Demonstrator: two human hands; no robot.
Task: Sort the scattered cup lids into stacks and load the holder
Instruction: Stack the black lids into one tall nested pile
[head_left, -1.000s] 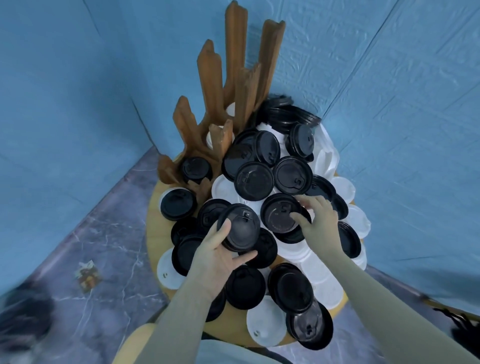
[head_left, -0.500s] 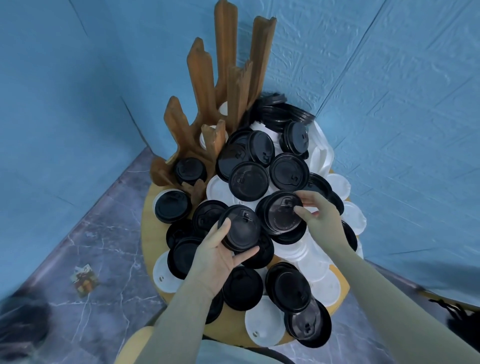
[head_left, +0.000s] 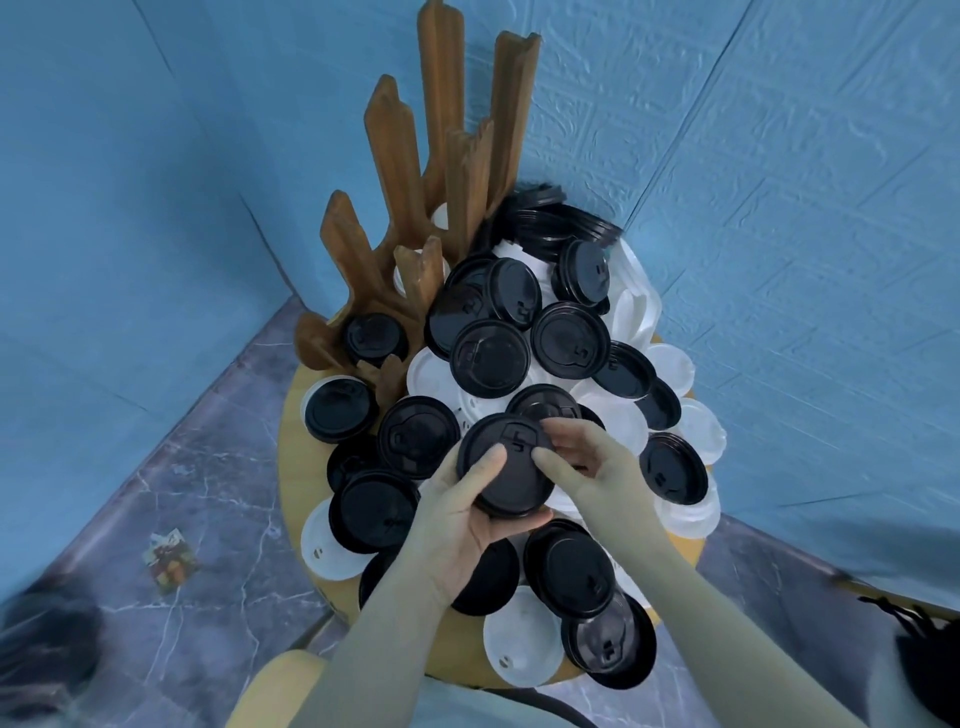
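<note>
Both of my hands hold one black lid (head_left: 506, 467) mid-frame: left hand (head_left: 457, 525) curled beneath, right hand (head_left: 587, 462) pinching its rim at 3 o'clock; wooden holder (head_left: 415, 234) at 12.

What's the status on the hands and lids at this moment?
Left hand grips black lid; right hand pinches its far edge. Wooden holder mostly unloaded. Loose lids cover the round table.
</note>
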